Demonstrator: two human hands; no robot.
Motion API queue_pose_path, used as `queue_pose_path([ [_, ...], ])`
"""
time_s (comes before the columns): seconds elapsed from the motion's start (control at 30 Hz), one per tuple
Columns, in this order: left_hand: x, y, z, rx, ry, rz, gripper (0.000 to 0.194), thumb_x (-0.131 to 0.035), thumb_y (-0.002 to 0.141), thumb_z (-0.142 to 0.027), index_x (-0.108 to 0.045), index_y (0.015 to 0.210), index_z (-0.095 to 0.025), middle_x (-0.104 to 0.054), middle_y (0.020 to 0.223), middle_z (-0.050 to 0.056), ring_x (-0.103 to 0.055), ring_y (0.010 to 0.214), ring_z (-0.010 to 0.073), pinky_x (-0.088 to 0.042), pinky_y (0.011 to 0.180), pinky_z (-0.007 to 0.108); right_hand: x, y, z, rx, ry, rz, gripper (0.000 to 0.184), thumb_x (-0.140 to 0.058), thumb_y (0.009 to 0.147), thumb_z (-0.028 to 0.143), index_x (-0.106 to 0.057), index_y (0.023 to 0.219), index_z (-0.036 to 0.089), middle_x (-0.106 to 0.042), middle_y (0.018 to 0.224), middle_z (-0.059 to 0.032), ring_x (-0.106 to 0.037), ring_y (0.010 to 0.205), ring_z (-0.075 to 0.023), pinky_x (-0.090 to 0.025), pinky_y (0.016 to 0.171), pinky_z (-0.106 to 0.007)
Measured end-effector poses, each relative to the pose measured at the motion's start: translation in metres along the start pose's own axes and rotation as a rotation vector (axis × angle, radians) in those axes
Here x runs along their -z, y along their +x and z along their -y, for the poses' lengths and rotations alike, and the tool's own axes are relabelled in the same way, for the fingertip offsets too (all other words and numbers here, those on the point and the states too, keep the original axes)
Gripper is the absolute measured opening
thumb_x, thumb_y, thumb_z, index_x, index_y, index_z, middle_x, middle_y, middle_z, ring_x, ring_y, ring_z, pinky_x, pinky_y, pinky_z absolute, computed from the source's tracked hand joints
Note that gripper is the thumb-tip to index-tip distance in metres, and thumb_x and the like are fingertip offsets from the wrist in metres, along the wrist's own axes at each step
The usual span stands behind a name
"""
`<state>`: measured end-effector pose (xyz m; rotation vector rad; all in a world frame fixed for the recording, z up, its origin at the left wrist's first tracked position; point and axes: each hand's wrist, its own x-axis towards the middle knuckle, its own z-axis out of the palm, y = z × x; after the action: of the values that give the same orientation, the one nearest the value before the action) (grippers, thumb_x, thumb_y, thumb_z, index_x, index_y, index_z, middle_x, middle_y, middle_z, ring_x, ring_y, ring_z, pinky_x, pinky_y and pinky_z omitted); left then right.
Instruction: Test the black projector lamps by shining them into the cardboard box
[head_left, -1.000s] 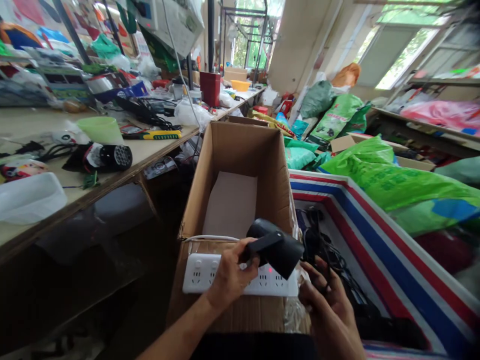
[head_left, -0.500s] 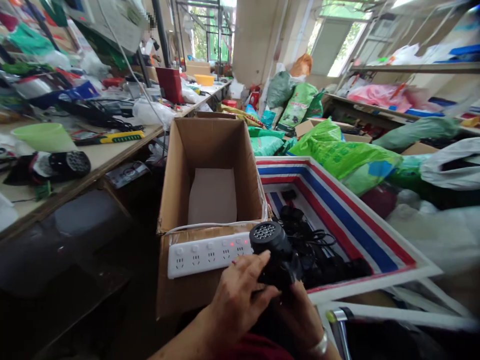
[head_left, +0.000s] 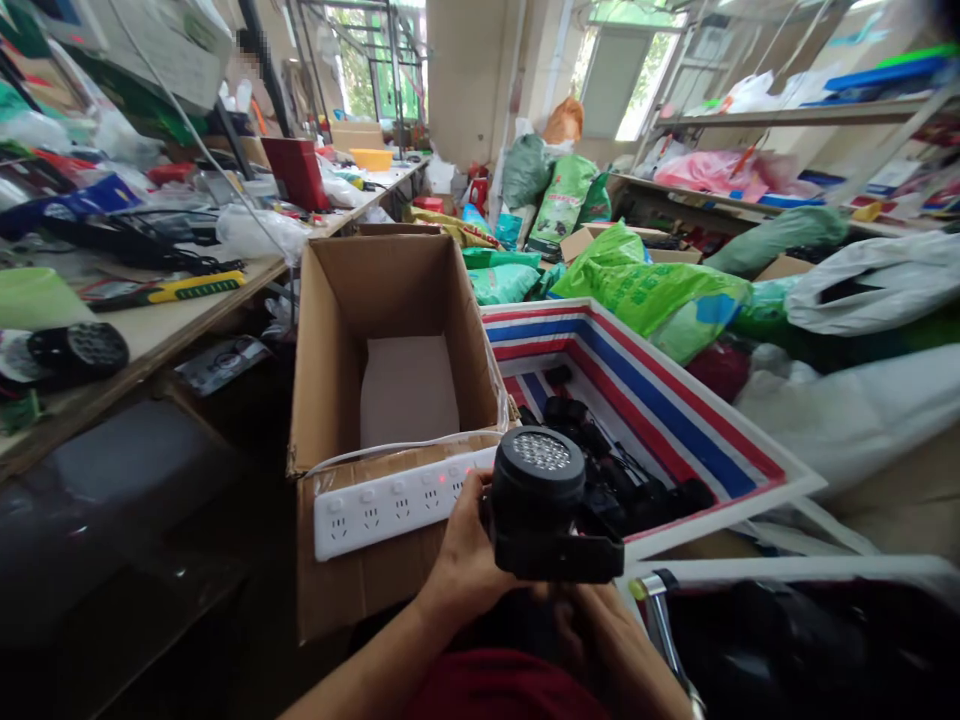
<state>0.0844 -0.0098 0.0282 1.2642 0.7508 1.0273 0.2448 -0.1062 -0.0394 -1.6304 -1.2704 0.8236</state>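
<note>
I hold a black round LED lamp [head_left: 541, 500] close in front of me, its lens of small bulbs facing up. My left hand [head_left: 463, 548] is wrapped round its left side. My right hand [head_left: 581, 612] is under the lamp's black bracket, mostly hidden, and seems to grip it from below. Just behind the lamp, a white power strip [head_left: 390, 500] with small red lights lies across the near flap of an open cardboard box [head_left: 330, 300]. To the right, a red, white and blue striped bin [head_left: 675, 420] holds several more black lamps and cables [head_left: 615, 470].
A cluttered workbench [head_left: 150, 330] runs along the left, with another black lamp [head_left: 79, 350], a yellow-handled tool [head_left: 180, 288] and cables. Green sacks [head_left: 660, 300] and white bags [head_left: 870, 290] pile up at right. A metal-framed black object [head_left: 787, 640] sits at lower right.
The lamp has come up closer to me and turned so that its lens faces up. The view has shifted right, so the box and power strip sit further left.
</note>
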Motion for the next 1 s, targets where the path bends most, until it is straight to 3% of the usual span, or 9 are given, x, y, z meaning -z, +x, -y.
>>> queue_pose_path([
  [0.07, -0.006, 0.003, -0.005, 0.036, 0.101, 0.021, 0.066, -0.081, 0.043, -0.026, -0.045, 0.099, -0.020, -0.061, 0.086, 0.002, -0.056, 0.078, 0.0204, -0.046, 0.071, 0.032, 0.027, -0.018, -0.021, -0.104, -0.078, 0.169, 0.030, -0.054, 0.081, 0.042, -0.068, 0.067, 0.020, -0.064, 0.061, -0.0020, -0.059, 0.058, -0.0168, -0.048, 0.056, -0.025],
  [0.17, -0.018, 0.004, -0.003, 0.141, 0.318, 0.082, 0.062, -0.080, 0.048, -0.026, -0.050, 0.102, -0.019, -0.062, 0.088, 0.003, -0.057, 0.080, 0.0219, -0.045, 0.074, 0.035, 0.070, -0.047, -0.056, -0.319, -0.274, 0.366, 0.036, -0.057, 0.074, 0.049, -0.065, 0.057, 0.019, -0.063, 0.056, -0.0021, -0.053, 0.051, -0.0155, -0.042, 0.050, -0.024],
  [0.23, -0.029, 0.003, 0.003, 0.184, 0.390, 0.161, 0.062, -0.079, 0.049, -0.025, -0.053, 0.104, -0.019, -0.063, 0.093, 0.004, -0.057, 0.084, 0.0233, -0.045, 0.079, 0.036, 0.094, -0.059, -0.074, -0.413, -0.338, 0.297, 0.042, -0.053, 0.075, 0.054, -0.064, 0.055, 0.019, -0.063, 0.056, -0.0032, -0.055, 0.052, -0.0175, -0.042, 0.050, -0.026],
  [0.3, -0.040, 0.001, 0.014, 0.190, 0.413, 0.230, 0.064, -0.079, 0.047, -0.024, -0.054, 0.106, -0.017, -0.063, 0.098, 0.006, -0.057, 0.087, 0.0242, -0.045, 0.081, 0.037, 0.108, -0.061, -0.087, -0.439, -0.401, 0.109, 0.043, -0.045, 0.078, 0.056, -0.067, 0.070, 0.020, -0.068, 0.071, -0.0063, -0.062, 0.065, -0.0226, -0.047, 0.060, -0.030],
  [0.37, -0.050, 0.000, 0.025, 0.180, 0.434, 0.276, 0.066, -0.079, 0.047, -0.022, -0.052, 0.107, -0.016, -0.062, 0.100, 0.007, -0.057, 0.088, 0.0245, -0.044, 0.082, 0.037, 0.111, -0.054, -0.100, -0.455, -0.476, -0.070, 0.045, -0.044, 0.077, 0.054, -0.066, 0.091, 0.017, -0.069, 0.092, -0.0117, -0.064, 0.084, -0.0279, -0.048, 0.074, -0.036],
  [0.43, -0.057, 0.000, 0.035, 0.174, 0.459, 0.309, 0.066, -0.078, 0.047, -0.021, -0.051, 0.107, -0.015, -0.062, 0.101, 0.008, -0.057, 0.089, 0.0247, -0.045, 0.082, 0.037, 0.103, -0.046, -0.117, -0.495, -0.499, -0.151, 0.048, -0.047, 0.074, 0.048, -0.063, 0.103, 0.013, -0.067, 0.098, -0.0156, -0.063, 0.090, -0.0299, -0.047, 0.079, -0.038],
  [0.7, -0.075, 0.005, 0.067, 0.248, 0.529, 0.402, 0.060, -0.077, 0.051, -0.023, -0.053, 0.105, -0.016, -0.063, 0.095, 0.006, -0.059, 0.087, 0.0236, -0.046, 0.081, 0.037, 0.073, -0.048, -0.175, -0.571, -0.410, -0.231, 0.025, -0.057, 0.068, 0.034, -0.065, 0.079, 0.014, -0.067, 0.075, -0.0124, -0.063, 0.076, -0.0298, -0.044, 0.071, -0.037],
  [0.83, -0.084, 0.003, 0.082, 0.206, 0.565, 0.413, 0.063, -0.076, 0.049, -0.018, -0.052, 0.107, -0.015, -0.061, 0.102, 0.008, -0.058, 0.094, 0.0258, -0.044, 0.087, 0.040, 0.077, -0.063, -0.181, -0.535, -0.279, -0.301, 0.033, -0.050, 0.075, 0.047, -0.062, 0.075, 0.017, -0.063, 0.067, -0.0064, -0.058, 0.067, -0.0232, -0.043, 0.064, -0.032],
  [1.0, -0.083, 0.001, 0.096, 0.150, 0.590, 0.412, 0.064, -0.076, 0.051, -0.020, -0.050, 0.109, -0.018, -0.059, 0.105, 0.007, -0.057, 0.097, 0.0262, -0.045, 0.088, 0.043, 0.085, -0.076, -0.160, -0.512, -0.079, -0.395, 0.046, -0.045, 0.079, 0.060, -0.058, 0.076, 0.016, -0.050, 0.057, 0.0019, -0.047, 0.053, -0.0148, -0.038, 0.050, -0.026],
])
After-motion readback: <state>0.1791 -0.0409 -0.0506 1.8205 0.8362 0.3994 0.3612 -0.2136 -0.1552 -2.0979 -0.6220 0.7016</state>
